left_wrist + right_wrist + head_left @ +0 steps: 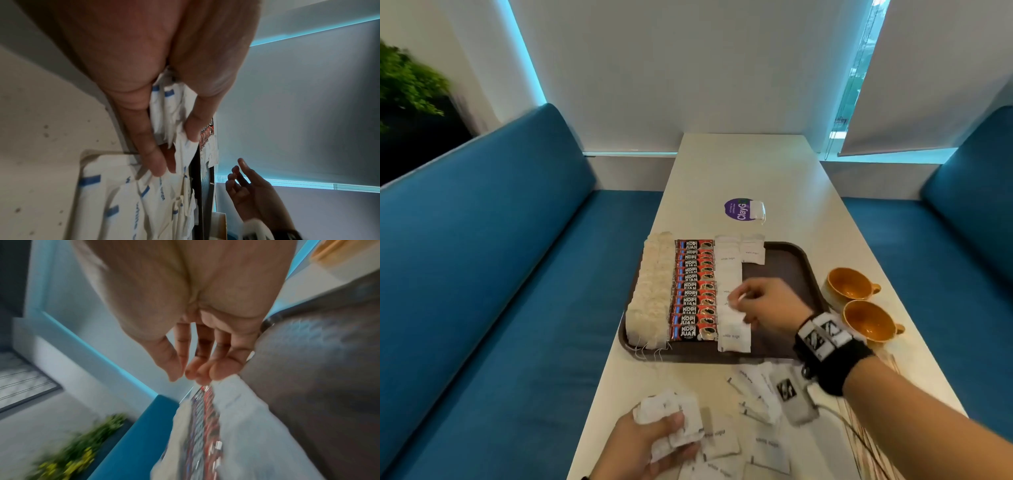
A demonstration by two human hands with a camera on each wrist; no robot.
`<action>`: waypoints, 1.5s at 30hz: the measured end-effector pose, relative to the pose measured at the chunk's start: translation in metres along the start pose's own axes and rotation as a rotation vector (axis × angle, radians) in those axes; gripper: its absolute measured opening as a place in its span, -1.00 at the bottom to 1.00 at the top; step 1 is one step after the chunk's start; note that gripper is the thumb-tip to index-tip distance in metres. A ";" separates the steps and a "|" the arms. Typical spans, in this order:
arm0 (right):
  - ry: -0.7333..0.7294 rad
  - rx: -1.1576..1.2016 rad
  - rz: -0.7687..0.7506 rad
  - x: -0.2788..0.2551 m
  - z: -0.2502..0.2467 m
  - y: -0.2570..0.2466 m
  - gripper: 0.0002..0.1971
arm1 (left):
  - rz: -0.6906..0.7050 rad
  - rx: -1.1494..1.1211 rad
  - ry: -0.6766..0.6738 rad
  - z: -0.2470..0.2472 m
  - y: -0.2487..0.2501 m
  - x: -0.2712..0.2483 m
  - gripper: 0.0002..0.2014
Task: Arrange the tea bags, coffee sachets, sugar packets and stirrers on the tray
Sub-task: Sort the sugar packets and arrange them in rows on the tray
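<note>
My left hand gripping a bunch of sugar packets, my right hand loose-fingered, empty, over the tray

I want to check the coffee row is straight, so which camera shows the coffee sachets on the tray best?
The head view: the whole column of coffee sachets lies sharp on the tray, between the tea bags and sugar packets. The right wrist view shows them only as a blurred red strip; the left wrist view catches a sliver beyond the left hand.
</note>
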State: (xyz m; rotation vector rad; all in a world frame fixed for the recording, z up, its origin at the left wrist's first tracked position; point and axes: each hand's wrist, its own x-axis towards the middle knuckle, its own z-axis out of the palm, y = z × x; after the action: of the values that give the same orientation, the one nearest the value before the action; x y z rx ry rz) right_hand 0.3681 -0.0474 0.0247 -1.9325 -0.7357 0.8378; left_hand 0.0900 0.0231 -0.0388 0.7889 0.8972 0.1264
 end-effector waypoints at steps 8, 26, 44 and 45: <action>-0.259 -0.044 0.107 -0.099 0.085 0.043 -0.63 | 0.083 0.057 -0.067 0.009 -0.009 -0.017 -0.46; 0.080 0.610 0.083 -0.185 0.068 0.040 -0.87 | 0.327 -0.033 -0.045 0.044 -0.021 -0.054 -0.57; 0.171 0.383 -0.239 -0.200 0.041 0.033 -0.56 | 0.432 -0.086 -0.084 0.069 -0.002 -0.064 -0.50; 0.170 0.385 -0.240 -0.199 0.041 0.034 -0.56 | 0.423 -0.097 -0.078 0.069 -0.001 -0.064 -0.57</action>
State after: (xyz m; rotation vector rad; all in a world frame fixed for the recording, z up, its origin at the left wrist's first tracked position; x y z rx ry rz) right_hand 0.2223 -0.1932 0.0316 -1.5152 -0.6358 0.6073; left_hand 0.1001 -0.0428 0.0271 0.8780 0.6358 0.5037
